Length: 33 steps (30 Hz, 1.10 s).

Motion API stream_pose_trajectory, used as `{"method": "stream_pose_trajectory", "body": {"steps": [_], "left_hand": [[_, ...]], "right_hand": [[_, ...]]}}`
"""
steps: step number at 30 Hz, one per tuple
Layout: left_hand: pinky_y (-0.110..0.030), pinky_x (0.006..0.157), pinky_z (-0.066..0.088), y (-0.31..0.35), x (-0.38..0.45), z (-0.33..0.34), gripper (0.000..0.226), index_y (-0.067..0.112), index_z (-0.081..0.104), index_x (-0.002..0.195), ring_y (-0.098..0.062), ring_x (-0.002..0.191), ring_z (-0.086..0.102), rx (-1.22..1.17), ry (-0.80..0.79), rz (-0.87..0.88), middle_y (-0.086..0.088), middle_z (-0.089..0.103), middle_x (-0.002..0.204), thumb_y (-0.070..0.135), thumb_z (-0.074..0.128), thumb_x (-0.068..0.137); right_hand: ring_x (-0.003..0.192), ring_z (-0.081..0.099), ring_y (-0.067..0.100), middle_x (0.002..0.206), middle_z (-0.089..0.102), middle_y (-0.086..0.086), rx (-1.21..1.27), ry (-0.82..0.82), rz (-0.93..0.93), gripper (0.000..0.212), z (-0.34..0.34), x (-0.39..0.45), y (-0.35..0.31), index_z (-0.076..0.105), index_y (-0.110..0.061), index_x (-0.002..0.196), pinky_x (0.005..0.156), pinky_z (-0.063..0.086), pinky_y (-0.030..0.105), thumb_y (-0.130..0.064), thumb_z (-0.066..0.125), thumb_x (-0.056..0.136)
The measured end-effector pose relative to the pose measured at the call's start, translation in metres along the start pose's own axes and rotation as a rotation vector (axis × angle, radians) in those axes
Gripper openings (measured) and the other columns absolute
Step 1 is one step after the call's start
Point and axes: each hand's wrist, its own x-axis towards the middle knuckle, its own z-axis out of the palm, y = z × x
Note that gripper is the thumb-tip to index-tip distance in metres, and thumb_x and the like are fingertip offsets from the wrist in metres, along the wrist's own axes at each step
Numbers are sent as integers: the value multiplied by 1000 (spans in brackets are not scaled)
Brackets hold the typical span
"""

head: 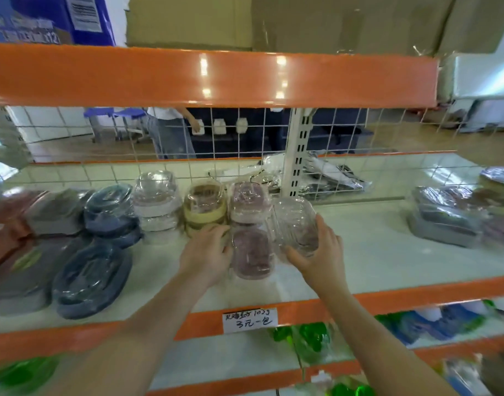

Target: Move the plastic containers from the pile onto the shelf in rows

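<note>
Gripping a clear container (295, 225), right hand (320, 257); left hand (206, 252) beside it.

Orange-edged white shelf (373, 241), film-wrapped plastic containers in muted tones

The glossy beam (210, 78) above is the same orange. On the shelf stand a dark blue oval container (109, 212), a clear-and-white round container (156, 198), a yellow-banded round container (205, 205) with a brownish top, a dusty pink-purple container (249, 202) and a clear ribbed container (295, 224) — all glinting under wrap. A white paper tag (249, 320) carries black handwriting; the white wire grid (245, 144) behind forms squares — bright green packs (313, 337) show below.
</note>
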Motion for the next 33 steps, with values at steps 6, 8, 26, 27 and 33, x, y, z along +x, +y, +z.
{"method": "stream_pose_trajectory", "body": {"steps": [6,8,26,27,33], "left_hand": [[-32,110,31,19,27,18,51,11,43,140,-21,133,39,12,-31,138,-4,41,145,21,56,92],[-37,114,29,21,36,21,56,14,36,145,-21,138,34,32,-67,166,-4,32,151,23,55,93],[-33,110,30,30,80,26,50,17,36,145,-15,137,34,265,-141,218,4,33,151,27,47,97],[-32,110,30,30,80,25,49,17,37,144,-15,137,35,267,-139,220,5,34,151,27,47,97],[-30,104,35,30,80,26,55,17,31,147,-17,134,38,266,-139,208,6,30,153,26,48,95]], "right_hand": [[111,33,15,130,47,1,-40,-19,91,88,-2,15,27,24,-18,148,92,31,26,-39,73,77],[114,34,17,131,48,1,-35,-34,129,85,2,21,35,29,-21,146,93,32,28,-38,73,77],[117,48,31,130,47,6,-75,-297,206,45,50,82,51,57,-21,126,98,41,36,-42,62,87],[118,47,31,133,45,7,-85,-300,202,46,52,85,52,56,-21,128,99,40,37,-43,61,88],[129,40,32,150,31,9,-132,-328,210,53,65,102,58,44,-27,140,104,38,42,-45,55,91]]}}
